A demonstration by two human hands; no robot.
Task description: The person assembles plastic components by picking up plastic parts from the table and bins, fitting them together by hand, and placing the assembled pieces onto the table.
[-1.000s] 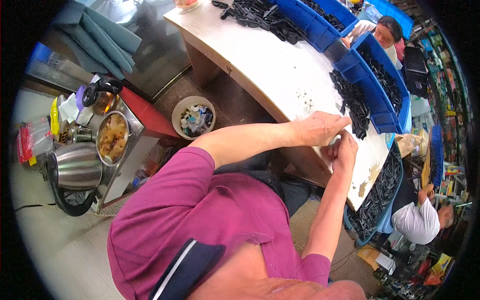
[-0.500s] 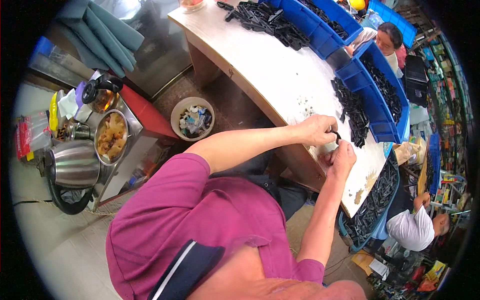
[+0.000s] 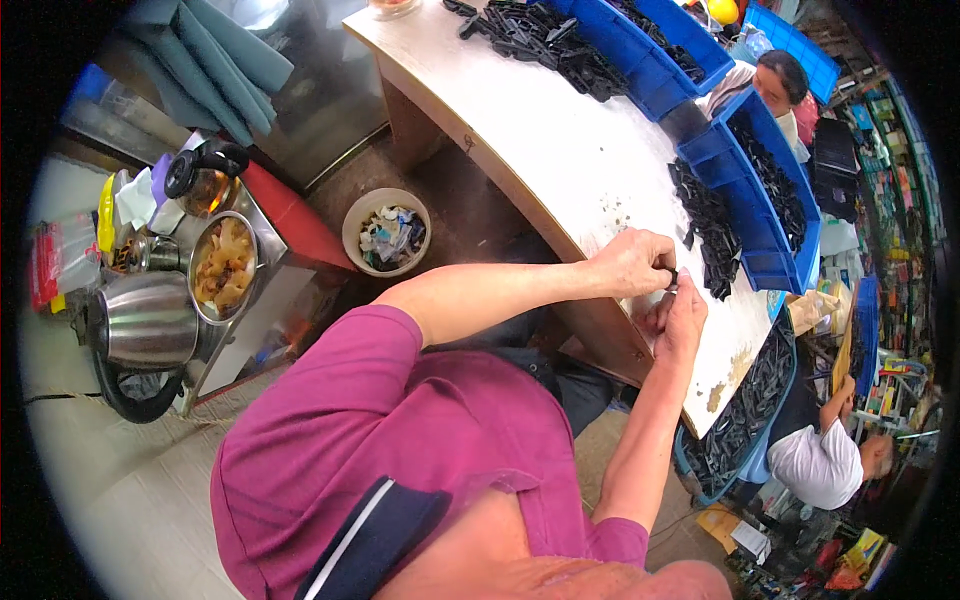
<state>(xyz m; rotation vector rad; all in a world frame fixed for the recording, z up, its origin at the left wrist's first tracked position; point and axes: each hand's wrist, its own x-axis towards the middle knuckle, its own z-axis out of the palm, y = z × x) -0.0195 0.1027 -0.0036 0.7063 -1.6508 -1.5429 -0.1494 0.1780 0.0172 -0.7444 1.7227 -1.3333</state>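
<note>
Over the near edge of the white table (image 3: 560,150), my left hand (image 3: 632,264) and my right hand (image 3: 682,318) meet with fingertips almost touching. Between them is a small black plastic piece (image 3: 673,279), mostly covered by the fingers. Thumb and fingers of my left hand pinch one end of it. My right hand is closed at the other end, its fingers curled. Just beyond my hands lies a pile of long black plastic parts (image 3: 706,228), and a blue bin (image 3: 690,152) of similar black parts stands behind that pile.
Another heap of black parts (image 3: 545,45) lies at the table's far end, beside more blue bins (image 3: 655,85). A tub of black parts (image 3: 735,425) stands right of the table. At left are a waste bucket (image 3: 350,240) and a steel kettle (image 3: 150,320). Two people sit at right.
My hands stay together at the same spot on the black piece, with the right fingers shifted slightly. The whole view has tilted a little. The person at lower right has moved an arm.
</note>
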